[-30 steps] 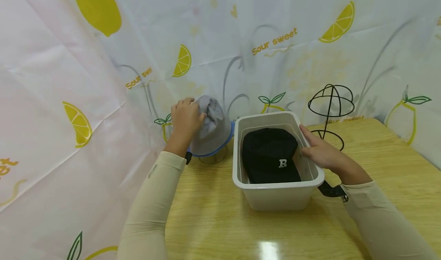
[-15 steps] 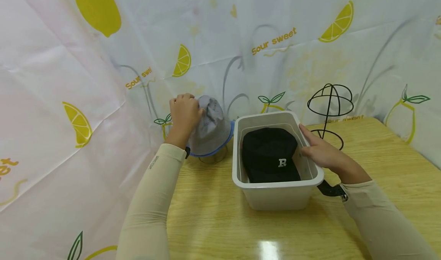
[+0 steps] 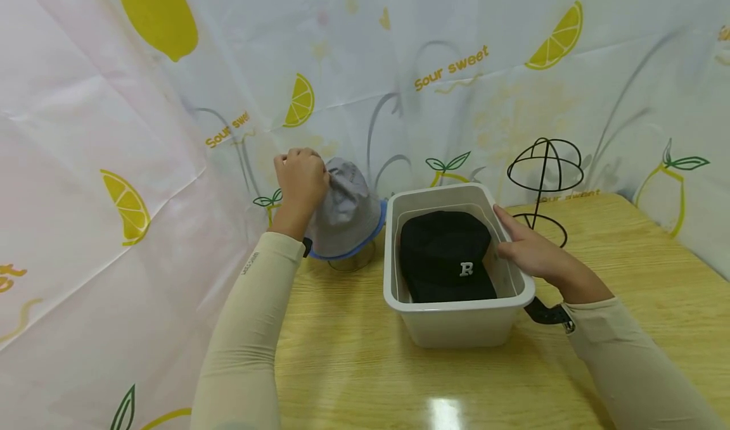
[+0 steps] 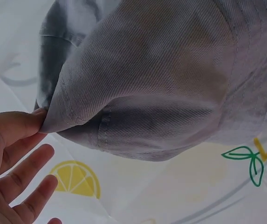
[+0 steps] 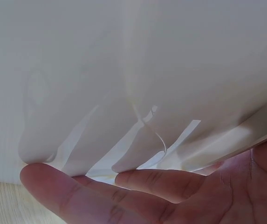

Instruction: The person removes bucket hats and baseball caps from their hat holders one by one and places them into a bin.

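Note:
My left hand (image 3: pixel 301 186) pinches the crown of a grey bucket hat (image 3: pixel 348 218) between thumb and forefinger. In the left wrist view the pinched cloth of the hat (image 4: pixel 142 79) is drawn to a point, while the other fingers (image 4: pixel 28 170) spread free of it. The hat has a blue-edged brim and sits over a wire stand (image 3: pixel 352 263), mostly hidden. My right hand (image 3: pixel 538 252) holds the right side of a white plastic bin (image 3: pixel 456 325), thumb over the rim, fingers against the outer wall. A black cap (image 3: pixel 445 246) with a white letter R lies inside the bin.
A black wire hat stand (image 3: pixel 544 183) rises bare behind the bin on the right. Everything stands on a wood-grain table (image 3: pixel 353 366). White lemon-print sheeting (image 3: pixel 353 50) hangs along the back and left side.
My left hand has shifted slightly up and to the left, drawing the grey hat's crown outward. The right hand, bin and black cap have kept their places.

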`<state>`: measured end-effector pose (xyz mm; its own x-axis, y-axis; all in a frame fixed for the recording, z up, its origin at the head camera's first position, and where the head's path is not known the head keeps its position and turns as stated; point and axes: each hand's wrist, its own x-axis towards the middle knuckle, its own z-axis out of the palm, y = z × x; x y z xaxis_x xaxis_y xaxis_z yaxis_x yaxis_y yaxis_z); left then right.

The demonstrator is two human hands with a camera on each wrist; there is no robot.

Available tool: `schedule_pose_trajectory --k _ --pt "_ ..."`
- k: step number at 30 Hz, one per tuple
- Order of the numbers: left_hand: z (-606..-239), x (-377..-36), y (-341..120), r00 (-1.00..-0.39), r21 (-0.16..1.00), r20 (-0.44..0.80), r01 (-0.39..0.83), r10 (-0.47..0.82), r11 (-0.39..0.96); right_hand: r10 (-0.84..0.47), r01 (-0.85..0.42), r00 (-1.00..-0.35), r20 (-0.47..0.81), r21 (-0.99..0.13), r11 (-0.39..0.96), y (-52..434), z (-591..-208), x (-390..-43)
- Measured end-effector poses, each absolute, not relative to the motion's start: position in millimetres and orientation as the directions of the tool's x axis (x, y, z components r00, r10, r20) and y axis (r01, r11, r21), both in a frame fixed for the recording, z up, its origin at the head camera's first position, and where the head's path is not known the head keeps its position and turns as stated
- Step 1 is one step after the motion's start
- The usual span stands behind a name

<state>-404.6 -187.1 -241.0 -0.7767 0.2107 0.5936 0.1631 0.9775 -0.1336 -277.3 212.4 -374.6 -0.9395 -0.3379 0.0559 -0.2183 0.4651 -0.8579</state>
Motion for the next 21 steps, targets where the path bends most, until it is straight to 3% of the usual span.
schedule_pose_trajectory --k 13,21 --pt "-216.8 -397.0 -183.5 -0.77 -0.131 0.608 0.141 0.192 0.981 -0.339 -0.214 -0.939 0.052 -0.861 0.461 212.0 -373.8 -277.8" --pt "-210.7 -399.4 -184.0 -0.69 -0.113 0.692 0.184 0.21 0.976 -0.337 -0.209 -0.94 0.049 -0.865 0.457 211.5 -373.1 -276.1"
